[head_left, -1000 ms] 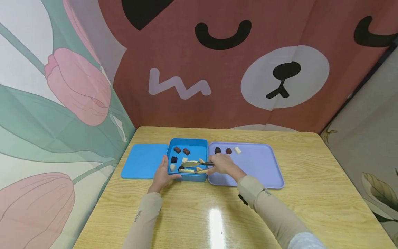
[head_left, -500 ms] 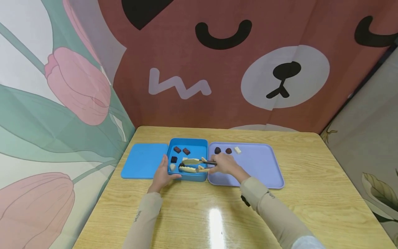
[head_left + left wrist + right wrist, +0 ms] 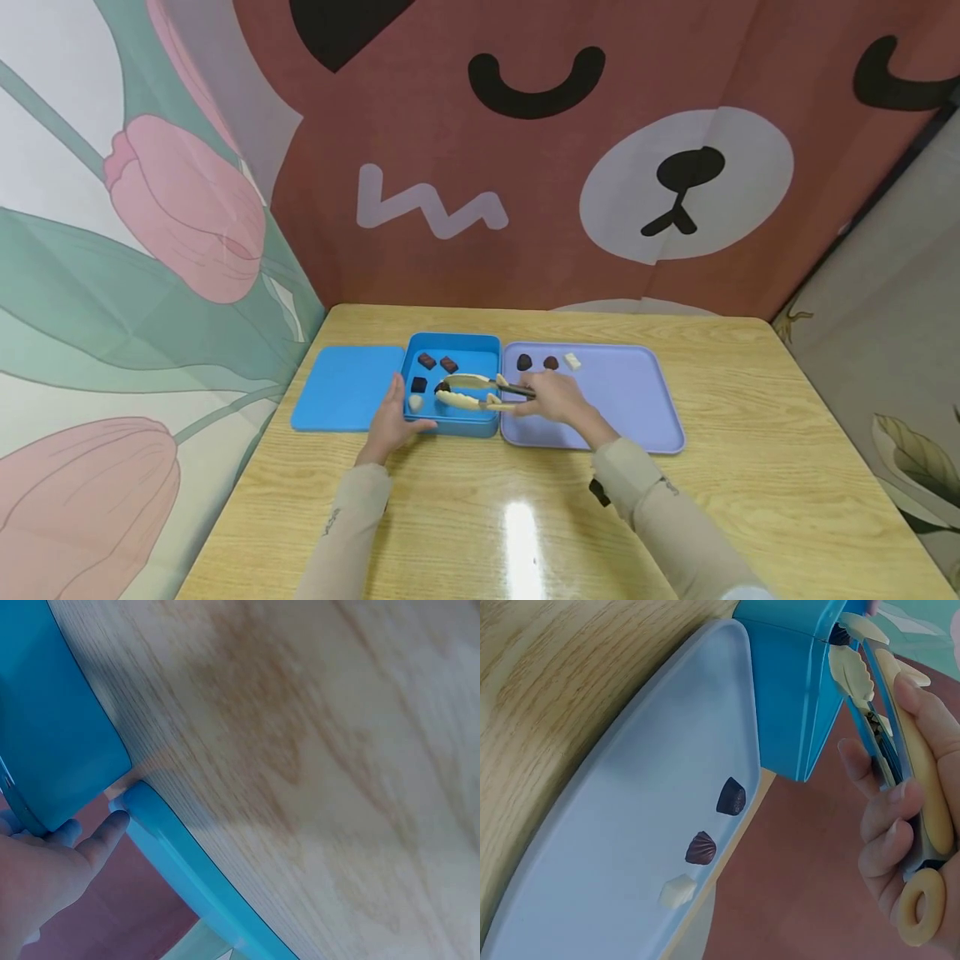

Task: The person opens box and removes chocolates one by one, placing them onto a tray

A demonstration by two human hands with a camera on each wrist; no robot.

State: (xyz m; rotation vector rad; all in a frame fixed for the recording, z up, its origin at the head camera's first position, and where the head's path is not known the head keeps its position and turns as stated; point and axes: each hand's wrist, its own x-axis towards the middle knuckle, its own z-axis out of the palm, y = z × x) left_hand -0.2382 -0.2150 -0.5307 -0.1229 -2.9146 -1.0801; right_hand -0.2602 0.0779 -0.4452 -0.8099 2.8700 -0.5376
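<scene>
Tongs [image 3: 472,392], cream-coloured, at frame centre, squeezed in the right hand [image 3: 551,398] with fingers wrapped round both arms, tips over the blue box [image 3: 452,417] and closed on a dark chocolate [image 3: 442,387], lifted just clear of the floor for carrying. Left hand [image 3: 392,421], lower left of centre, curled against the box's near-left wall, bracing it on the bench [image 3: 480,517]. Inside the box, further chocolates, dark and pale, lying loose. Left of it, a flat blue lid [image 3: 345,387]. Right of it, touching, the lilac tray [image 3: 622,400]; along its far edge two dark pieces [image 3: 524,362] and one white piece [image 3: 572,361] in a row.
</scene>
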